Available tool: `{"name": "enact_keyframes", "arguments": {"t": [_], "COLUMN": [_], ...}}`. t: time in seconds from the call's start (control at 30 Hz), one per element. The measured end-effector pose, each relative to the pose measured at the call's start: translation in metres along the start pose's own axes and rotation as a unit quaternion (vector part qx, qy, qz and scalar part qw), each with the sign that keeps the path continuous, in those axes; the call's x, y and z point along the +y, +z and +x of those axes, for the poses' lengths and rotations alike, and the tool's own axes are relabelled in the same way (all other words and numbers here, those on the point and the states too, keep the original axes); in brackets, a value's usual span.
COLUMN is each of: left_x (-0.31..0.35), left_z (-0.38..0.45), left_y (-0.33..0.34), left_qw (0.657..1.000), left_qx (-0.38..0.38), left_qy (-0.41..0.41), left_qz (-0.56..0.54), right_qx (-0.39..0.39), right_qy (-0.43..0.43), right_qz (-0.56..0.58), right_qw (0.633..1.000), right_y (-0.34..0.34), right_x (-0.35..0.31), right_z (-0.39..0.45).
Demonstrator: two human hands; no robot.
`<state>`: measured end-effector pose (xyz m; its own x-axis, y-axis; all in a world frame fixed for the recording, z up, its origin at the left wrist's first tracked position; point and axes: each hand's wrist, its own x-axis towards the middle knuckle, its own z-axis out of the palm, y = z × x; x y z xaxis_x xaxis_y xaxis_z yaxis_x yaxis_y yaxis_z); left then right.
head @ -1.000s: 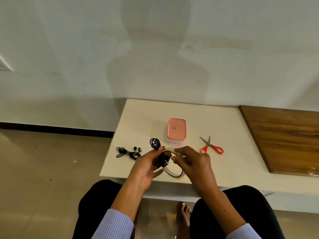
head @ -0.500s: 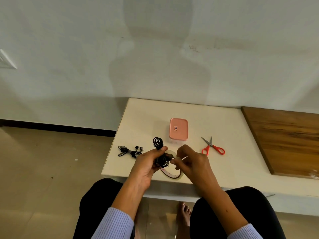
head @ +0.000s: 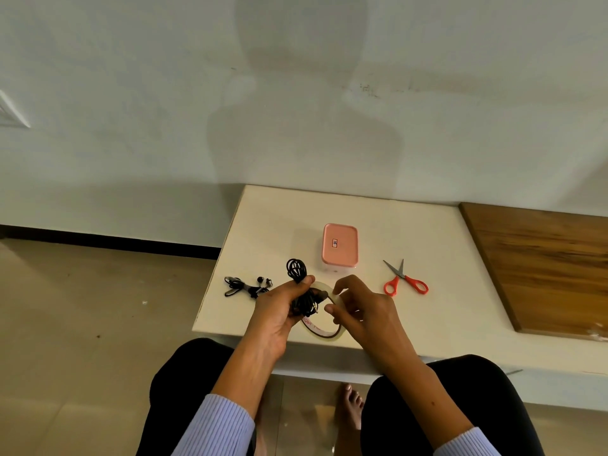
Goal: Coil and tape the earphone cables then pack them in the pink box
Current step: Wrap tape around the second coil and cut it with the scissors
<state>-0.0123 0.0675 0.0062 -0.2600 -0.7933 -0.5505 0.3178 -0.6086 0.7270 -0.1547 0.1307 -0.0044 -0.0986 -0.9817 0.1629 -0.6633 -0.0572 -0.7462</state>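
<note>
**Coiled earphones held ready while tape is drawn from the roll**

A bundle of coiled black earphone cable (head: 301, 291) is gripped in the left hand (head: 279, 311), the fingers and thumb curled round its middle so that a loop stands out above the fist. A roll of clear tape (head: 324, 324) is held just beside it, above the near edge of the white table (head: 460, 291); its upper rim is pinched by the thumb and fingers of the right hand (head: 358, 311). Whether a free end of tape has already been lifted cannot be told.

A second earphone set (head: 246, 286), loosely bunched, lies on the table to the left of the hands. The pink box (head: 340, 246) stands farther back with its lid on, and red-handled scissors (head: 406, 279) lie to its right, well apart from the hands.

The taping step for the held coil is judged to be in hand; nothing appears to have been packed. Next, a short strip would need to be pulled off the roll, wrapped round the waist of the coil while the grip is kept tight, and cut, for which the scissors would have to be reached.
</note>
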Motion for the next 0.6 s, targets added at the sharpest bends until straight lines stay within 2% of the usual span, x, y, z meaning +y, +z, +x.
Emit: {"name": "enact_keyframes", "arguments": {"t": [0.6], "left_x": [0.0037], "left_z": [0.0004], "left_y": [-0.0028], "left_qw": [0.996], "left_qx": [0.001], "left_qy": [-0.025], "left_qz": [-0.083], "right_qx": [0.124], "right_qy": [-0.042], "right_qz": [0.024], "right_qw": [0.991], "right_y": [0.0088], "right_x": [-0.0034], "right_z": [-0.0037]}}
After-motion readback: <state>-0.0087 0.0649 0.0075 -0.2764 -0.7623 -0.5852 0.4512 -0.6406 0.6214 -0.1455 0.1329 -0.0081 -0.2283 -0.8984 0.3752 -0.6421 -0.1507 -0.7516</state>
